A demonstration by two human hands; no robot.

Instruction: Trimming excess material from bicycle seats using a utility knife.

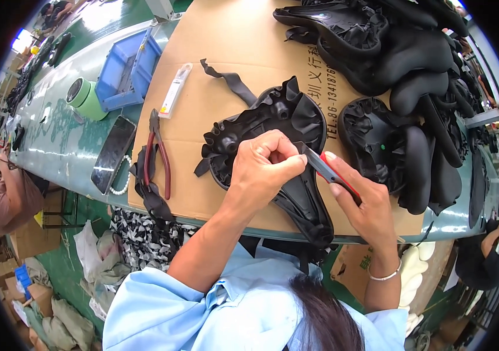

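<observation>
A black bicycle saddle (302, 202) lies underside up on the cardboard sheet (197, 128), its loose cover edge standing in crumpled folds around the wide end. Above it my right hand (369, 202) grips a box cutter (332, 174) with a red and grey handle, blade pointing up and left. Thumb and forefinger of my left hand (261, 167) are pinched together right beside the blade tip; whatever is between them is too small or hidden to make out. A curled black strip (235, 85) reaches out from the saddle's far side.
Red-handled pliers (157, 155), black scraps (153, 196), a blade case (176, 90), a phone (114, 155), a green cup (87, 98) and a blue bin (126, 70) lie to the left. More black saddles (413, 58) are piled at right. Other people sit at both sides.
</observation>
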